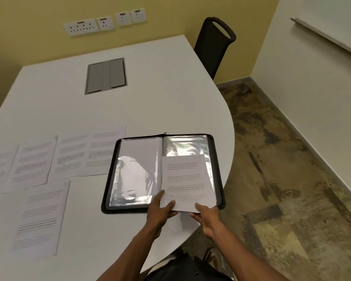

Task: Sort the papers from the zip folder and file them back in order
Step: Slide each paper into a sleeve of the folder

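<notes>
Both hands grip one sheet [187, 180] by its near edge, the left hand [160, 209] at its left corner and the right hand [206, 217] at its right, over the right sleeve of the open zip folder [162, 173] on the worktop [130, 110]. The sheet could buckle or miss the sleeve mouth, which glare hides. The loose papers [55, 169] lie left, their text too blurred to read their order.

Office meeting room, white table [49, 94] with cable hatch [105, 76], wall sockets [103, 23], black chair [215, 43]

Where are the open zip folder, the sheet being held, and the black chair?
zip folder [137, 175]: head view, left clear sleeve.
held sheet [185, 179]: head view, middle of the printed page.
black chair [213, 47]: head view, backrest.
</notes>
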A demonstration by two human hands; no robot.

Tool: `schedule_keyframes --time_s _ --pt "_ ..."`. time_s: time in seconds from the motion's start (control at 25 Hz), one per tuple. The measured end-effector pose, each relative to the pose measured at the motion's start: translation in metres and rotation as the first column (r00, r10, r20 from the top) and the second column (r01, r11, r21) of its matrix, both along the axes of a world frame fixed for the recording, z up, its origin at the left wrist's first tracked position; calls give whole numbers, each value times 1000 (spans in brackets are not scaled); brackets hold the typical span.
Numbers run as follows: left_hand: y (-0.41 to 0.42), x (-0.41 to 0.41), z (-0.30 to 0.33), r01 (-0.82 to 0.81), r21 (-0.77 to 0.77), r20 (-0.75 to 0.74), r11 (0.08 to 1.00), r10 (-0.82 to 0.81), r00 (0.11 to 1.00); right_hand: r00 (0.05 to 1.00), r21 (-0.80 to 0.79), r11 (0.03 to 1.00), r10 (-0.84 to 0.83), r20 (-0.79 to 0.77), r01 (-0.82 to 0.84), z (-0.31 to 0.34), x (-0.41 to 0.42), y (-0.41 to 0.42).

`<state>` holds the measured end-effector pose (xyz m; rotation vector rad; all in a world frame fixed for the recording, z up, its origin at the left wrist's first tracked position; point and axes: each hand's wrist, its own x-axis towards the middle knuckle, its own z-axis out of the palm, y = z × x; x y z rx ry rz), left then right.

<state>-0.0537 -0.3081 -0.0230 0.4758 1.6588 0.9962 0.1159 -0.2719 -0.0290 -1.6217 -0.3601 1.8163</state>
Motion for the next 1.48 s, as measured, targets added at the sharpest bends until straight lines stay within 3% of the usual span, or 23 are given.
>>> schedule_keyframes --time_s 0.08,0.16,0.2,0.28,0.36,0.44,0.52,0.68,0.84,1.04,1.12,1.32,1.4,1.48 --pt "6 -9 -3 52 -14 -52 999 -53 997 997 -21 997 -80 8 80 2 1 -2" --pt "15 -21 -10 120 -21 -247 993 -122 961 991 -13 991 -135 16 136 6 6 -7" --pt "21 -27 -16 226 -31 -421 974 -218 881 987 2 988 -156 26 156 8 9 -10" --pt "32 -39 -31 502 -117 -675 857 -439 593 980 24 982 -190 51 189 10 14 -17" --pt "42 -45 -47 727 -248 -770 640 -586 253 973 39 975 -221 69 218 11 17 -27" --pt "51 -44 -56 802 -325 -814 501 -580 32 966 54 968 -247 81 243 14 18 -37" --pt "59 -42 -52 809 -372 -832 455 -551 -72 955 47 959 -283 91 280 16 17 -48" --pt "66 -46 -47 802 -422 -841 423 -512 -173 947 41 951 -310 89 307 19 11 -71" --pt "68 -49 -48 817 -439 -824 375 -530 -200 945 62 951 -308 111 302 27 7 -91" --pt "64 -46 -50 767 -413 -838 491 -534 -110 917 78 947 -321 235 312 39 20 -119" --pt "65 -43 -47 736 -386 -835 556 -549 -23 902 98 943 -332 276 318 45 26 -131" --pt "73 -50 -50 702 -270 -690 659 -641 337 869 118 948 -317 379 295 50 35 -159" --pt "78 -54 -52 707 -210 -655 675 -634 411 860 118 958 -287 423 261 49 37 -170" --pt "82 -57 -53 722 -202 -636 662 -649 417 848 118 964 -266 458 239 49 37 -180"
